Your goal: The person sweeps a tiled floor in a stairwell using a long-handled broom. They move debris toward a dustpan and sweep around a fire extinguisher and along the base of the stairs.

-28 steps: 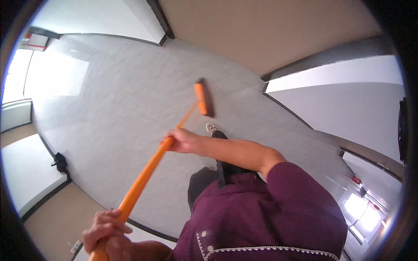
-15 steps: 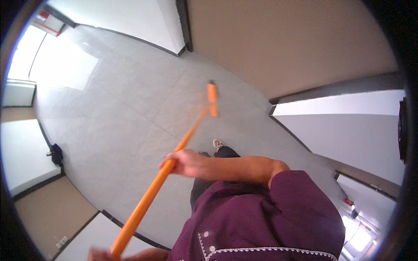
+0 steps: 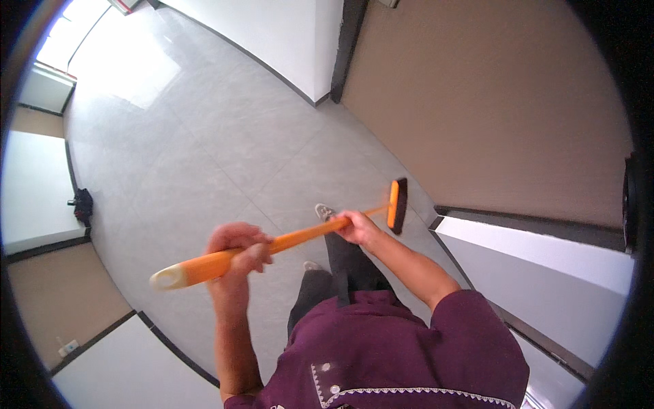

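An orange broom (image 3: 303, 236) slants across in front of me, its pale-tipped handle end at the left and its head at the right. Near that handle end my left hand (image 3: 238, 251) is closed around the thick part of the shaft. Farther along, my right hand (image 3: 355, 227) grips the thinner shaft. The broom head (image 3: 397, 206), orange with dark bristles, is close to the brown door or wall panel on the right. Whether the bristles touch the floor I cannot tell.
Grey tiled floor (image 3: 204, 150) spreads ahead and left, bright with window glare at the far left. White walls with dark skirting (image 3: 293, 85) border it. A brown panel (image 3: 490, 116) stands at the right. A small black object (image 3: 83, 206) sits against the left wall. My shoes (image 3: 323, 211) are below the broom.
The broom has swung from steep to nearly level. Its head has moved right and nearer to me; my left hand has risen with the handle end, and my right hand has shifted right.
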